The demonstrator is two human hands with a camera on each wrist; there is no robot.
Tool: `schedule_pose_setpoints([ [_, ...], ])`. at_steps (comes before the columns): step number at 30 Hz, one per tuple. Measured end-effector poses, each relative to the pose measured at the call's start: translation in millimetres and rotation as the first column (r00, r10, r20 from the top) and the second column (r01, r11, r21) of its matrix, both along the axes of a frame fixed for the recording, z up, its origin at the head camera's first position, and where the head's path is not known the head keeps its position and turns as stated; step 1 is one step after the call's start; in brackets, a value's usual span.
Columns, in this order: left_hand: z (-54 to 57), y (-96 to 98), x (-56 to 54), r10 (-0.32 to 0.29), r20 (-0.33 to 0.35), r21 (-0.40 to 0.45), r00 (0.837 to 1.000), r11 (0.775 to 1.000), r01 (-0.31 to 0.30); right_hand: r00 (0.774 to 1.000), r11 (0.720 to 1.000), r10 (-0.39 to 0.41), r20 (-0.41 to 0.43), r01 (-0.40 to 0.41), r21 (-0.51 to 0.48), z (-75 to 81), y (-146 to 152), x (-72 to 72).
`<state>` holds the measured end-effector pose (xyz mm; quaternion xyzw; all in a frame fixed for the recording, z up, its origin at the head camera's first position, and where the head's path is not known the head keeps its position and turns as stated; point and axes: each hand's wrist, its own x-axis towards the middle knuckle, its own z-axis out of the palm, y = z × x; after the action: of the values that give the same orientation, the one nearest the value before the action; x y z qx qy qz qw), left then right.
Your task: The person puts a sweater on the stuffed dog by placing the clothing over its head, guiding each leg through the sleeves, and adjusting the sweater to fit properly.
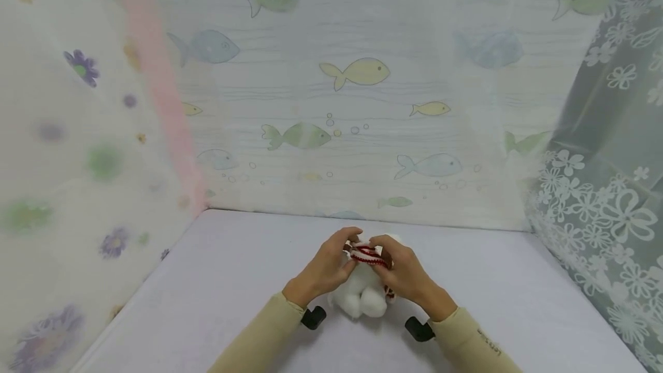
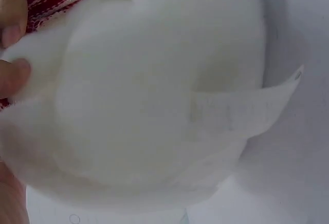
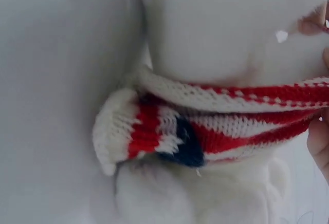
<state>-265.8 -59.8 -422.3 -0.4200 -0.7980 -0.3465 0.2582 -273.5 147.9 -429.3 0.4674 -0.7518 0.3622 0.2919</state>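
Observation:
A white plush toy point(image 1: 357, 299) sits on the table between the two hands, with its back and a white sewn-on tag point(image 2: 241, 108) facing the left wrist camera. Round its upper body is a small knitted sweater point(image 1: 369, 255) in red and white; a sleeve point(image 3: 146, 131) with a white cuff and a navy band shows in the right wrist view. My left hand point(image 1: 327, 261) pinches the sweater's edge from the left side. From the right, my right hand point(image 1: 406, 272) holds the opposite part of the edge between thumb and fingers. The toy's head is mostly hidden behind the hands.
A white cloth covers the table point(image 1: 217, 281). Behind it hangs a fish-print curtain point(image 1: 357, 131), with a flowered curtain point(image 1: 77, 160) at left and a sheer flowered one point(image 1: 611, 189) at right. Black wrist mounts point(image 1: 419, 330) sit under the forearms.

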Motion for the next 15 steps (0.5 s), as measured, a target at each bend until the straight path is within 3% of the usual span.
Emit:
schedule_pose_setpoints([
  [7,-5.4,2.5,-1.1,0.025,-0.03,0.008,0.999,1.0,-0.024,0.997,0.998,-0.05,-0.058,0.052,0.026,-2.7,0,-1.7],
  [10,-10.2,4.9,-1.0,0.046,-0.083,0.039,0.996,0.998,-0.042,0.987,0.999,-0.037,-0.154,0.039,0.009,-5.4,-2,-2.4],
  [13,-15.1,6.7,-1.2,0.086,-0.137,0.064,0.987,0.995,-0.078,0.952,1.0,-0.015,-0.304,0.014,-0.006,-6.8,-4,-3.5],
  [15,-17.4,6.9,-1.7,0.107,-0.154,0.076,0.982,0.992,-0.096,0.915,1.0,0.005,-0.404,-0.003,0.005,-6.5,-5,-3.2],
])
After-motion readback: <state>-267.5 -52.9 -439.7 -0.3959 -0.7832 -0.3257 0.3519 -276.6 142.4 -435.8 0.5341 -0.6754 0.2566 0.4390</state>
